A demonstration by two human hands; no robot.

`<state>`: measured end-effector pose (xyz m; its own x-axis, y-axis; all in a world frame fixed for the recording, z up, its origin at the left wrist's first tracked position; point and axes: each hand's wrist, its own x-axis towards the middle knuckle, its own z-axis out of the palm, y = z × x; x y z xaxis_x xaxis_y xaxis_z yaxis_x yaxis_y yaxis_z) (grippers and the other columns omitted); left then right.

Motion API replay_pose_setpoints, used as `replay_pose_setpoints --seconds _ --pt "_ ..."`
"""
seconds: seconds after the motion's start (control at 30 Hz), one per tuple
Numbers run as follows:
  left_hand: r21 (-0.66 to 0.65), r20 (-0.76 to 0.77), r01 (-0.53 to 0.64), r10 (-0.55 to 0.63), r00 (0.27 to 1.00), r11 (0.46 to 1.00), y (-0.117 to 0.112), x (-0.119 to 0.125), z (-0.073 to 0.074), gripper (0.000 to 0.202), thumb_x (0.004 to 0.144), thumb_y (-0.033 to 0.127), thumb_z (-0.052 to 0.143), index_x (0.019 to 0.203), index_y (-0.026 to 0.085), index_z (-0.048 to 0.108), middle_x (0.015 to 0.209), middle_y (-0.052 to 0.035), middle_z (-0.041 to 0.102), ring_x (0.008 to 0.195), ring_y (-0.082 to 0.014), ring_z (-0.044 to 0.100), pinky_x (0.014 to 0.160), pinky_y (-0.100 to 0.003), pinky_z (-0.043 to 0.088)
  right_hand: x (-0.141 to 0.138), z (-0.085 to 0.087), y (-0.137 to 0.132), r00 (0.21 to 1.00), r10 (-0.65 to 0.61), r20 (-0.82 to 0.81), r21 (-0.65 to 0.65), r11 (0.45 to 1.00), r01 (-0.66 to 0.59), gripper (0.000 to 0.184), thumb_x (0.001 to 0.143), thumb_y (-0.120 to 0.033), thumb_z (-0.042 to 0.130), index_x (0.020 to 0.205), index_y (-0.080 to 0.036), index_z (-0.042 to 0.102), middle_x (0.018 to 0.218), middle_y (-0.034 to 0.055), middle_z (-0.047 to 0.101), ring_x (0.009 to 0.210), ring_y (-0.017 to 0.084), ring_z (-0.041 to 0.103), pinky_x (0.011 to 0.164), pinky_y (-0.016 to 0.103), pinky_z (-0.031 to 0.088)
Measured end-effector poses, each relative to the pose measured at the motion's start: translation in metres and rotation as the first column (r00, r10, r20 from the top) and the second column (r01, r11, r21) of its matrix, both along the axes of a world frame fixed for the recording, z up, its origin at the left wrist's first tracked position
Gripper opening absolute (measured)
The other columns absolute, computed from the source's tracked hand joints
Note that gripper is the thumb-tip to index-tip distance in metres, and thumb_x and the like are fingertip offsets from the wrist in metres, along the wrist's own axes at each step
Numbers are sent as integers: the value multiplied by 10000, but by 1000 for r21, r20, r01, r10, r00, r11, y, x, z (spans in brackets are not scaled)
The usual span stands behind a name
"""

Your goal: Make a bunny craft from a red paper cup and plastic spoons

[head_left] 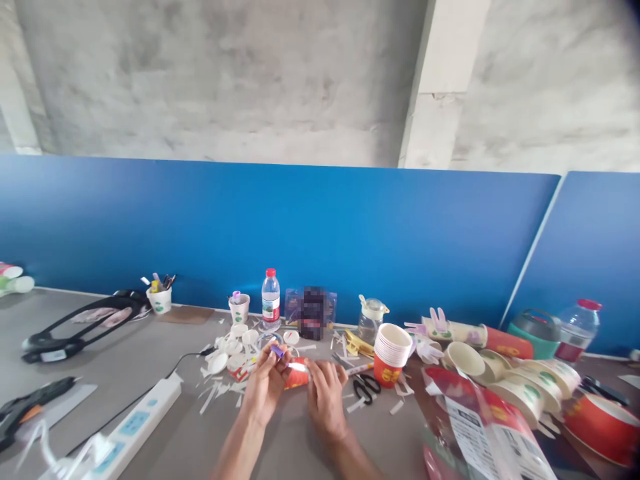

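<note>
My left hand [263, 387] is closed, its fingertips pinching a small purple piece [277, 351] that looks like a marker cap. A slim white piece [299, 367], blurred, points from there toward my right hand [326, 395]. The right fingers are bent and closed about its near end; I cannot tell whether the purple and white parts are joined. Under and behind the hands lies a red paper cup piece [297, 379], partly hidden. Left of them is a pile of white cut cup pieces [235, 343], with paper strips around it.
Right of my hands are black scissors [367, 389], a stack of red paper cups [389, 363], a yellow tool [359, 345] and a glass jug [372, 320]. A water bottle [271, 303] stands behind. A power strip [137, 427] and glue gun [35, 407] lie left; a plastic packet [485, 427] right.
</note>
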<state>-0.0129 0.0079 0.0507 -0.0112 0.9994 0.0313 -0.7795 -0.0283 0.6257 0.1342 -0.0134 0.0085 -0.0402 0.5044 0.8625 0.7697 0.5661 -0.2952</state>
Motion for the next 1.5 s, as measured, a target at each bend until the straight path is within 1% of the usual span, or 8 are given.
replay_pose_setpoints --seconds 0.2,0.5,0.7,0.8,0.93,1.2,1.37,1.5 --pt "44 -52 13 -11 999 999 -4 4 0 407 627 334 910 960 255 690 875 14 764 868 -199 751 819 -343 593 7 -3 4 991 -132 28 -27 991 132 403 944 -73 411 1157 -265 694 952 22 691 869 174 617 854 341 301" --pt "96 -124 39 -27 992 995 -12 14 9 377 609 346 916 903 222 714 836 -28 776 988 -274 738 918 -446 579 5 -1 2 991 -132 8 -41 990 133 385 988 -125 363 1121 -260 699 918 25 701 856 187 627 843 350 309" --pt "132 -333 -77 117 935 988 -4 17 -4 389 615 429 879 891 202 727 859 -66 801 937 -288 757 941 -452 568 7 -4 4 987 -163 -8 -139 977 161 408 985 -138 341 1115 -271 704 959 48 722 900 214 653 876 376 334" --pt "206 -518 -126 217 827 970 0 17 -14 365 704 462 791 959 205 745 952 -107 812 978 -324 752 954 -484 565 7 -5 4 987 -160 -8 -152 976 157 394 989 -143 350 1130 -261 698 961 54 725 905 212 660 884 372 343" --pt "406 -719 -157 420 554 900 -4 18 -26 300 851 372 633 1098 254 755 1219 -113 764 1206 -327 672 1054 -464 521 11 -7 7 983 -181 7 -104 978 181 390 1012 -150 317 1128 -236 679 938 62 718 890 210 659 865 370 350" --pt "706 -692 -70 708 144 704 -9 32 -49 499 965 142 353 1421 191 551 1346 -133 700 1215 -247 682 995 -404 585 21 -7 8 986 -167 27 85 983 164 359 1003 -111 342 1172 -228 636 879 25 683 793 185 626 778 337 352" --pt "737 -676 -25 737 16 676 -14 42 -52 525 977 134 320 1489 148 438 1253 -171 740 1112 -242 735 883 -353 626 21 -4 7 985 -169 12 63 984 168 390 954 -53 365 1135 -224 665 876 32 692 812 202 645 790 351 351" --pt "775 -632 -2 774 -44 632 -13 35 -40 487 980 176 349 1455 119 443 1244 -208 721 1111 -267 722 882 -379 612 30 -8 14 978 -205 28 26 979 204 377 953 -87 383 1133 -225 684 926 39 724 842 210 668 833 364 355"
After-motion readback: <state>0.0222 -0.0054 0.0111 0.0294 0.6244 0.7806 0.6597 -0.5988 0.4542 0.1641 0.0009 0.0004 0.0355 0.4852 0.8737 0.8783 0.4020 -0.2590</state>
